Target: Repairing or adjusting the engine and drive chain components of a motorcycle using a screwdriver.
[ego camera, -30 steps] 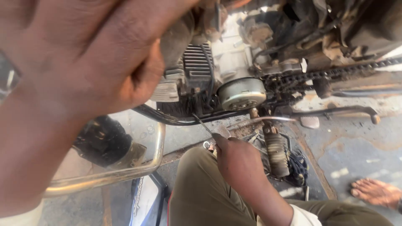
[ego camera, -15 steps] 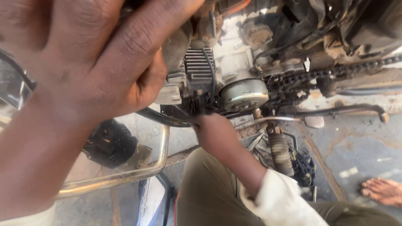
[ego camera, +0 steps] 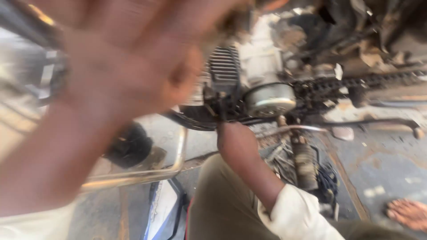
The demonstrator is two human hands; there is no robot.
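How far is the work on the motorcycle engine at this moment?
Done: nothing clearly finished shows; the drive chain sits on the engine. In hand: the right hand reaches up under the finned cylinder; whether it holds a tool is hidden. The left hand is raised, blurred, near the camera. Left: loose parts lie on the ground.

Blur, a near hand and the frame edges hide much of this view.

The left hand (ego camera: 120,84) fills the upper left as a blurred mass, its fingertips cut off by the top edge, hiding whatever lies behind it; whether it holds anything cannot be told. The right hand (ego camera: 235,142) reaches under the engine (ego camera: 249,80), its fingers hidden, so its grip cannot be judged. Right of that grip, the chain (ego camera: 356,82) runs off the edge. A bare foot (ego camera: 407,213) is cropped at the lower right.
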